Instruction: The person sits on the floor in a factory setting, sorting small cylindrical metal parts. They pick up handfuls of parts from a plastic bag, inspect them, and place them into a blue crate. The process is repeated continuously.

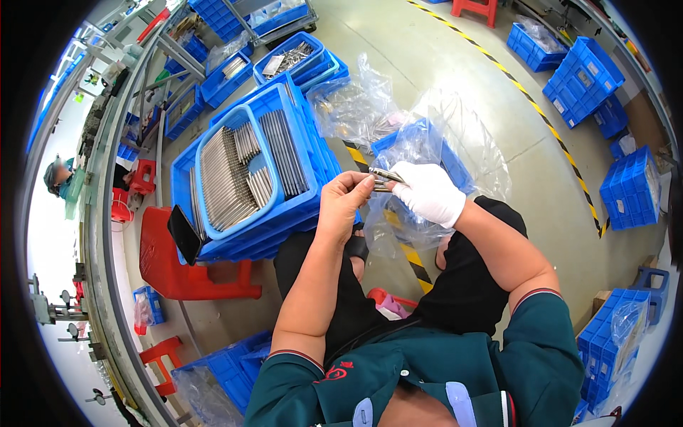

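Note:
My bare left hand (343, 201) and my right hand (429, 192), which wears a white glove, meet in front of me. Together they pinch a small bundle of thin metal rods (384, 176) by its two ends. Just left of my left hand stands a stack of blue bins (302, 153) on a red stool (171, 267); the top bin holds several rows of the same metal rods (228, 178). Behind my right hand sits a blue bin lined with a clear plastic bag (427, 139).
A dark phone (184, 233) leans on the bin stack's near left corner. More blue bins stand at the back (284, 60), far right (587, 71), right edge (632, 188) and by my knees (228, 366). A yellow-black floor stripe (541, 114) crosses the concrete. Another person (60, 178) sits at far left.

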{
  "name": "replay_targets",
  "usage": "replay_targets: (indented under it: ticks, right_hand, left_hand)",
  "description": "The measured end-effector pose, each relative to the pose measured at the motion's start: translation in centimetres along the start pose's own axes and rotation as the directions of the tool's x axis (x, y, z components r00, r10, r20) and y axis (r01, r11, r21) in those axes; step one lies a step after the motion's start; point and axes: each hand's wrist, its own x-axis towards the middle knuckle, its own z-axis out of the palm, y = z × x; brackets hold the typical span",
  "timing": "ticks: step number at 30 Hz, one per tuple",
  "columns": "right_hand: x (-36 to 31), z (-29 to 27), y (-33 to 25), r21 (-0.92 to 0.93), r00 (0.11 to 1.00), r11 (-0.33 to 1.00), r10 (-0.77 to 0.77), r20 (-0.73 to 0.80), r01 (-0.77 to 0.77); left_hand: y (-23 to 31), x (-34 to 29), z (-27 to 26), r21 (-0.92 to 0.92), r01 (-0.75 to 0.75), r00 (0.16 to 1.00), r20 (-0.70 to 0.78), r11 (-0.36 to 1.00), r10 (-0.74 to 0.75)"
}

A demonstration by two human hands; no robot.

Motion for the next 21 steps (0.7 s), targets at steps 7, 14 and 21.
replay_targets:
  ticks: [7,14,21]
  right_hand:
    - [0.2,-1.7,0.0,0.563,0.935,0.758,0.176,0.309,-0.329]
    - [0.2,-1.5,0.0,0.603,0.904,0.695,0.171,0.392,-0.393]
    - [0.0,-1.3,0.1,0.634,0.910,0.670,0.164,0.382,-0.387]
  left_hand:
    - [0.1,0.1,0.4,-0.113,-0.013,1.000,-0.020,0.993,0.011]
    - [0.4,0.1,0.2,-0.278,0.096,0.990,0.128,0.956,-0.063]
    - [0.3,0.2,-0.5,-0.204,0.110,0.985,0.150,0.973,-0.080]
